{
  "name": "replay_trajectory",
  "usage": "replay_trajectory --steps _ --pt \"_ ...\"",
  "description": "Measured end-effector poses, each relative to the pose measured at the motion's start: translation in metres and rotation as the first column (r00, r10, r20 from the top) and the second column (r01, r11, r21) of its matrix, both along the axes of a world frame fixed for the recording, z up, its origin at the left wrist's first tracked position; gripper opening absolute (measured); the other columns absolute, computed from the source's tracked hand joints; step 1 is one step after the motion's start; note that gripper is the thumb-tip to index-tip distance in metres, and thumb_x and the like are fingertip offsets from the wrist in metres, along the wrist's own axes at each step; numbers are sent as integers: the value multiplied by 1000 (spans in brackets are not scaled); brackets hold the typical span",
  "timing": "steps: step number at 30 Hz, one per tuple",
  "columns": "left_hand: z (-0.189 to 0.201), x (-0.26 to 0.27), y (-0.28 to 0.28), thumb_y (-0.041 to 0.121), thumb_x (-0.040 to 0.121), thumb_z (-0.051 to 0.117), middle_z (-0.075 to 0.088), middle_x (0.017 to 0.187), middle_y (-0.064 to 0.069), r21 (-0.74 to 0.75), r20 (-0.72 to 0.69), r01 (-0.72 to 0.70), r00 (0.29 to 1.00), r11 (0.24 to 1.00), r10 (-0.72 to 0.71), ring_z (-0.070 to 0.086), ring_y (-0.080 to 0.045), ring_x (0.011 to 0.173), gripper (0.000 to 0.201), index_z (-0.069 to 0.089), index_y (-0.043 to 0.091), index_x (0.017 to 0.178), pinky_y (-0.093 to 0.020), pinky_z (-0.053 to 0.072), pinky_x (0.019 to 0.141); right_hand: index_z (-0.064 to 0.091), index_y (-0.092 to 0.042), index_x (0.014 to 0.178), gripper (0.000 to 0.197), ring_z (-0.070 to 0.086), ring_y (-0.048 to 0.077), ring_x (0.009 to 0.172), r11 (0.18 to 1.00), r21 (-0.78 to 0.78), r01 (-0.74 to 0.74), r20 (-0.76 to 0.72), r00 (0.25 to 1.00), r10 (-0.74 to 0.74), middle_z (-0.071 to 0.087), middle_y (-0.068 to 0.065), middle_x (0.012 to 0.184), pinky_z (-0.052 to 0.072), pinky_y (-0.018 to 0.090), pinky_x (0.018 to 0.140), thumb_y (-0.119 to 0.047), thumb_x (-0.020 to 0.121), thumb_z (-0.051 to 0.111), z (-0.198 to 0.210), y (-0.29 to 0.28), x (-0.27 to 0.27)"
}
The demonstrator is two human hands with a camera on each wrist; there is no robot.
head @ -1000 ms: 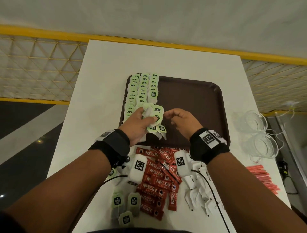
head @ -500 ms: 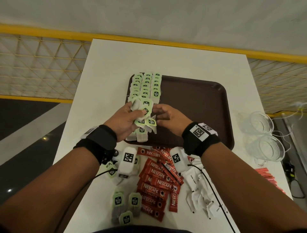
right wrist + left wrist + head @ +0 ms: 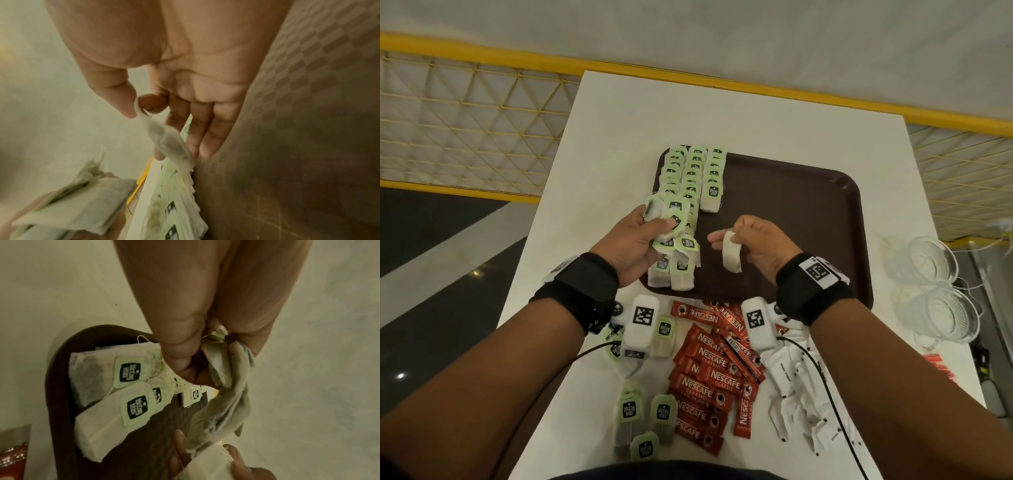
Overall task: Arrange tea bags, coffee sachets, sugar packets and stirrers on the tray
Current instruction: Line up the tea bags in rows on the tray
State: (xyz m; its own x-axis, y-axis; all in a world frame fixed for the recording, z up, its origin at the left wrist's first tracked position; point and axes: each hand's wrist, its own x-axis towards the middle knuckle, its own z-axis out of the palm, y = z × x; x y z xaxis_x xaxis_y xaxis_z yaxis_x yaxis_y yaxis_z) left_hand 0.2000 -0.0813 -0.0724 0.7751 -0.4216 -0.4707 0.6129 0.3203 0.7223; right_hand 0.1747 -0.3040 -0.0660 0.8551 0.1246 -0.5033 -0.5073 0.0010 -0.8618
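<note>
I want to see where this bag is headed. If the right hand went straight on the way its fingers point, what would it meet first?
Probably the rows of tea bags on the tray: the right hand, pinching one tea bag, points at them in the wrist view. Depth is unclear.

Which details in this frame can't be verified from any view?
- Count of tea bags in the left hand: bunched, overlapping in head view, blurred in both wrist views.
- Tag on the single tea bag in the right hand grip: not visible.
- Red stirrers: cut off by the right forearm.
</note>
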Motion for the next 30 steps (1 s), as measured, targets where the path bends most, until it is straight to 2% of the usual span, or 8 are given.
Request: replay_trajectory --steps 3,8,12,16,20,24,28,30 --pt "0 1 0 2 97 52 60 133 -18 -13 -8 -3 1000 1000 3 60 -35 121 47 42 7 143 -47 56 90 47 -14 76 23 69 27 92 996 41 84 -43 996 -82 71 14 93 52 42 85 1 94 44 -3 -3 0" --pt "1 2 0 2 97 51 60 133 -18 -11 -7 1 1000 1000 -1 60 -35 121 46 43 7 143 -48 55 93 61 -12 87 6 65 20 91 981 -161 107 -52 992 -117 66 9 98 55 41 87 -10 90 67 -14 -5 5" --pt "2 3 1 1 97 50 61 132 -18 0 -2 -7 1000 1000 7 61 -35 118 44 45 6 140 -47 57 88 65 -15 89 21 63 19 94 969 -224 105 -28 993 -114 65 10 102 57 29 80 6 86 65 -21 -6 17" --pt "1 6 4 0 97 50 62 131 -18 19 13 -12 1000 1000 12 61 -35 118 43 44 4 140 -46 57 88 60 -18 87 27 65 23 93 925 -319 204 92 979 -184 65 14 100 59 34 78 8 83 68 -25 -2 37" --pt "-3 10 12 1 97 50 60 133 -20 0 16 -32 999 1000 32 61 -36 120 43 43 1 140 -47 55 92 55 -22 87 29 64 22 89 881 -428 204 165 975 -146 60 4 91 60 38 77 1 82 72 -32 3 59" --pt "-9 12 22 2 97 52 58 134 -23 6 27 -53 998 999 53 60 -39 119 44 41 -2 140 -49 56 90 58 -18 92 24 65 21 87 829 -524 197 221 971 -91 65 7 93 59 36 76 -9 80 77 -39 6 75" --pt "-13 14 26 1 97 51 57 133 -25 14 29 -66 997 998 65 60 -42 117 44 40 -4 139 -52 58 81 58 -22 86 25 67 23 88 796 -563 221 212 970 -119 66 3 90 59 39 77 -15 77 81 -46 7 87" --pt "-15 15 27 1 97 52 56 134 -26 10 35 -67 997 998 67 58 -44 119 45 40 -4 139 -52 58 83 59 -18 93 27 66 21 85 783 -588 205 186 976 -115 64 1 87 58 35 76 -18 77 81 -49 8 90"
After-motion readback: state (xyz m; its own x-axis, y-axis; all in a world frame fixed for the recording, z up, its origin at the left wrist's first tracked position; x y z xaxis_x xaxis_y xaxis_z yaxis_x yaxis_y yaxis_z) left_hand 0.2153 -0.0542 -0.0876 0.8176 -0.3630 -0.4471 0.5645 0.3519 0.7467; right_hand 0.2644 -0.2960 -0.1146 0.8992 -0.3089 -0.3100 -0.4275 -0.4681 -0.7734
